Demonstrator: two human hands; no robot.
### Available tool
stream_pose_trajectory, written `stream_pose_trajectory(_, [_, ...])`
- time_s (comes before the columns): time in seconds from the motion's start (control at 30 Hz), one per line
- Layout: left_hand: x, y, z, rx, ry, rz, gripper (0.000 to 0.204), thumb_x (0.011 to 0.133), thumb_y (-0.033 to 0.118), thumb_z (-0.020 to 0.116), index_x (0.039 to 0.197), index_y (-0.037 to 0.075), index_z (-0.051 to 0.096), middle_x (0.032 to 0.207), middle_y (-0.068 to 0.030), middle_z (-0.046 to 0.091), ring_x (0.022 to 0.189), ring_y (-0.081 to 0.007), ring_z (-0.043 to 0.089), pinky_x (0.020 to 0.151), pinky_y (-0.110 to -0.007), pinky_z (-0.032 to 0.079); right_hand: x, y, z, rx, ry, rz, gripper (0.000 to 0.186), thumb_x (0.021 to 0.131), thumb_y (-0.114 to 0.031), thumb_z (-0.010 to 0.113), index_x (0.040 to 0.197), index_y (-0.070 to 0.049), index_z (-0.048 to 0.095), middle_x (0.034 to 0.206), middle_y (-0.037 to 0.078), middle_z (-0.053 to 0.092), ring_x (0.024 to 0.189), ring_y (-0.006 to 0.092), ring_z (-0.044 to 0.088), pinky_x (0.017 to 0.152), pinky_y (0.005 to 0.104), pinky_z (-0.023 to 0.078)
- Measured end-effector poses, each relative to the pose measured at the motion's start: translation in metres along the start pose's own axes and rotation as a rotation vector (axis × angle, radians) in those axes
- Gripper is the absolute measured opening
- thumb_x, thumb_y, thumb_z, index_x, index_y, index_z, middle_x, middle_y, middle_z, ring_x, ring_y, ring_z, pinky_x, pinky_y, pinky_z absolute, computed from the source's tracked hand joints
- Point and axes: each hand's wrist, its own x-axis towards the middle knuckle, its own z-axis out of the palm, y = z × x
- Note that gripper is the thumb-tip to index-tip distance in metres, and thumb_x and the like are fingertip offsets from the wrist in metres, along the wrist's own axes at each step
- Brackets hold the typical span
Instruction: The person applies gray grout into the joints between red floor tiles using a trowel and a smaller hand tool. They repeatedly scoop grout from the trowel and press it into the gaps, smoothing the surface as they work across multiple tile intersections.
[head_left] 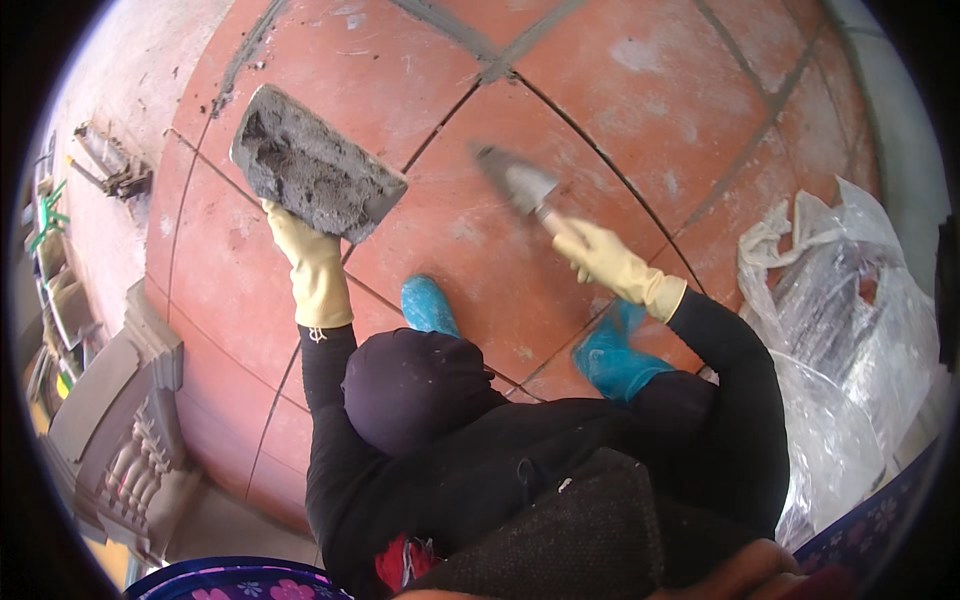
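Observation:
In my left hand [308, 265], gloved in pale yellow rubber, is a shallow rectangular mortar board [397, 197], gripped at its near edge; my fingers beneath it are hidden. A thick bed of wet grey mortar [310, 165] covers its top. My right hand [605, 258], in a matching glove, is closed round the handle of a pointed trowel [525, 185]. The blade is smeared by motion and points up and left, toward the board but apart from it. Below both tools lie red-orange floor tiles [490, 245], some joints dark and open, others with grey mortar along them.
Clear plastic bags [850, 330] are heaped at the right. To the left stands a grey balustrade [135, 455], with tools and clutter [110, 165] on the floor beyond. My knee [415, 385] and blue boots [615, 355] are close under my arms.

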Motion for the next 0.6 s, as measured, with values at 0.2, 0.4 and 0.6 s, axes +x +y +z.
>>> stream_pose_trajectory(0.2, [-0.005,-0.016,-0.015,-0.118,-0.097,-0.223,0.046,0.106,0.034,0.044,0.143,0.008,0.047,0.138,-0.0136,0.057,0.125,-0.03,0.058,0.104,-0.049,0.049,-0.012,0.042,-0.022,0.209,0.478,0.177,0.039,0.101,-0.044,0.058,0.12,-0.01,0.056,0.077,-0.001,0.053,0.058,0.0076,0.052,0.052,0.0251,0.046])
stream_pose_trajectory(0.4, [0.006,-0.032,-0.023,-0.174,-0.068,-0.277,0.047,0.107,0.034,0.038,0.147,0.01,0.041,0.143,-0.013,0.052,0.128,-0.0303,0.055,0.106,-0.049,0.048,-0.004,0.044,0.097,0.017,0.028,0.162,0.056,0.097,-0.04,0.067,0.14,-0.008,0.052,0.083,0.0,0.06,0.062,0.0087,0.056,0.058,0.0247,0.049])
stream_pose_trajectory(0.6, [0.009,-0.041,-0.038,-0.296,-0.065,-0.329,0.067,0.103,0.055,0.049,0.151,0.01,0.039,0.146,-0.0121,0.052,0.13,-0.0303,0.053,0.109,-0.048,0.044,0.016,0.007,0.063,0.261,0.411,0.122,0.04,0.1,-0.036,0.063,0.128,-0.008,0.057,0.074,-0.002,0.055,0.057,0.0063,0.054,0.051,0.0227,0.046])
